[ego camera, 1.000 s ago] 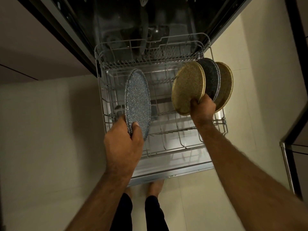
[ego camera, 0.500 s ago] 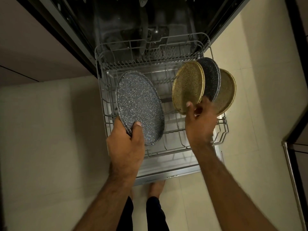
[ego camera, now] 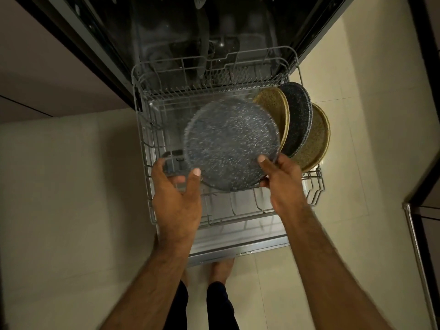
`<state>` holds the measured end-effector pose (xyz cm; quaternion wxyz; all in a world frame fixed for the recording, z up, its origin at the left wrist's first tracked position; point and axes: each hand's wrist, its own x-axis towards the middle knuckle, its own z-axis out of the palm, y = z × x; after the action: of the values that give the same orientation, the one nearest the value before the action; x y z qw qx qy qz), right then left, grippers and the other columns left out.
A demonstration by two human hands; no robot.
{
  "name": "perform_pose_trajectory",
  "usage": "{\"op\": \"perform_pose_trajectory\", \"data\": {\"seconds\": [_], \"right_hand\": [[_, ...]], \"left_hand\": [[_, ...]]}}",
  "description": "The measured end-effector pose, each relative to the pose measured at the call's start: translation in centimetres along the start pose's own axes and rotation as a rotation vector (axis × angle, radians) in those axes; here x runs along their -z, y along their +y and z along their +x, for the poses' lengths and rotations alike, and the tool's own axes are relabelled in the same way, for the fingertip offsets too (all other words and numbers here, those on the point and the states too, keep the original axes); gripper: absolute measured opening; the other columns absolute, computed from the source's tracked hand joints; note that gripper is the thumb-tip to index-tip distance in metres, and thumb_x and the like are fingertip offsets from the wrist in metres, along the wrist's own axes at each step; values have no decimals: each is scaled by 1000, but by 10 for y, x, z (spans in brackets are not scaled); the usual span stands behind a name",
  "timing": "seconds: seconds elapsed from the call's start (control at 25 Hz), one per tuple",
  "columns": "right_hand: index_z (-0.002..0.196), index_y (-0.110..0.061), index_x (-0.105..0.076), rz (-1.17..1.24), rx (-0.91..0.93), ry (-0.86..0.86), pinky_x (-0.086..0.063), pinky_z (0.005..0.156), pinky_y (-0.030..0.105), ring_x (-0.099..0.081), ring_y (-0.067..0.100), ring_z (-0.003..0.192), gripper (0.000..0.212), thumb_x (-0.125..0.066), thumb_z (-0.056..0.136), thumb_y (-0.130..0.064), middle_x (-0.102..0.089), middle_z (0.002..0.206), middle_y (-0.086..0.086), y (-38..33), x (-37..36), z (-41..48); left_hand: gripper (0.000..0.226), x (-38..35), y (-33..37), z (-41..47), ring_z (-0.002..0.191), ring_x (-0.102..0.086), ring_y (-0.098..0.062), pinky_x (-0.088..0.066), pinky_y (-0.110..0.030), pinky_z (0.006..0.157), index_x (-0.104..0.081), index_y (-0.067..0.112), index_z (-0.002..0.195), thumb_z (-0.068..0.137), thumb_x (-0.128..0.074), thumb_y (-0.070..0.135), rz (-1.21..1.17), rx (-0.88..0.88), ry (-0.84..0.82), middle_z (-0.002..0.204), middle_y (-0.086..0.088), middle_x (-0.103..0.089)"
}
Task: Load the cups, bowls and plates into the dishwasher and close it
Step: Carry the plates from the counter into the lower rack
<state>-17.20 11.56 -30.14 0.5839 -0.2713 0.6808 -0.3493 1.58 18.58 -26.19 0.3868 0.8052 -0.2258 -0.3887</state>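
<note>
A grey speckled plate (ego camera: pixel 231 144), blurred by motion, hangs tilted over the middle of the pulled-out lower rack (ego camera: pixel 146 148). My right hand (ego camera: pixel 283 182) grips its lower right rim, thumb on the face. My left hand (ego camera: pixel 176 196) is at the lower left rim with only the thumb tip touching it; its fingers are spread loose beside the plate. Three plates stand on edge in the rack's right side: a tan plate (ego camera: pixel 273 110), a dark speckled plate (ego camera: pixel 298 115) and a second tan plate (ego camera: pixel 315 139).
The dishwasher door (ego camera: pixel 238 246) lies open and flat under the rack, with my feet (ego camera: pixel 221 267) just before it. The dark tub (ego camera: pixel 202 32) lies beyond. Pale floor tiles lie on both sides. A metal rail (ego camera: pixel 415 246) stands at the right.
My right hand let go of the standing plates and took the grey plate's right rim. The plate swung right and turned face-up to me, and my left hand's grip loosened.
</note>
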Motion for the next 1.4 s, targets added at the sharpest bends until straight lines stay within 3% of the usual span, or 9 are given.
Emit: {"op": "perform_pose_trajectory", "data": {"seconds": [0.08,0.16,0.28,0.44,0.88,1.0,1.12,1.28,1.4], "right_hand": [[117,-17,-67,-290,222,131,-58,62,27,-70,7,80,21,-67,95,-17,-75,98,-5,-12,6,6],[125,-16,-63,-523,362,262,-62,76,28,-69,3,87,29,-65,96,-19,-73,106,-4,-18,6,12],[135,-14,-58,-712,431,381,-59,87,28,-70,13,96,37,-62,98,-19,-72,116,4,-20,-2,25],[142,-18,-53,-743,404,343,-58,93,43,-70,23,104,44,-60,99,-19,-71,118,8,-8,-16,42],[139,-10,-53,-814,347,304,-58,90,42,-71,33,101,44,-62,96,-16,-72,113,15,15,-41,48],[137,-10,-53,-806,337,357,-60,84,39,-72,30,96,43,-61,95,-16,-74,107,13,17,-38,42],[137,-13,-51,-799,326,388,-62,79,40,-73,26,87,46,-63,94,-23,-75,99,8,18,-32,33],[135,-16,-53,-789,414,418,-59,80,35,-68,20,91,44,-64,93,-24,-71,108,5,13,-26,13],[136,-16,-53,-883,459,375,-57,81,35,-62,17,93,44,-63,94,-27,-64,114,5,-2,-23,-14]], "left_hand": [[76,-1,-4,2,68,-69,-7,-62,-30,63,-29,33,155,92,-69,51,27,-15,3,117,1,-64],[79,-2,-4,2,64,-64,6,-50,-9,55,-28,25,158,94,-68,46,82,-42,-3,121,1,-61],[78,-5,0,1,68,-60,16,-44,-2,58,-30,22,159,95,-68,44,129,-95,-28,124,1,-61],[74,-5,0,3,71,-61,16,-45,-2,57,-33,24,157,95,-67,46,151,-117,-43,128,1,-61],[70,5,-12,6,76,-59,17,-43,1,61,-36,25,155,95,-65,49,219,-124,-38,129,3,-61],[71,8,-14,6,77,-59,15,-45,-5,57,-36,27,154,95,-63,52,240,-128,-38,128,5,-60],[71,12,-16,6,78,-61,12,-46,-12,61,-36,27,155,94,-63,54,251,-135,-32,130,6,-60],[71,18,-10,5,73,-65,0,-52,-20,68,-38,27,154,94,-64,53,261,-147,-30,133,3,-60],[70,29,3,-1,109,-65,-12,-56,-34,91,-37,23,155,95,-63,49,318,-209,-38,143,-1,-55]]}}
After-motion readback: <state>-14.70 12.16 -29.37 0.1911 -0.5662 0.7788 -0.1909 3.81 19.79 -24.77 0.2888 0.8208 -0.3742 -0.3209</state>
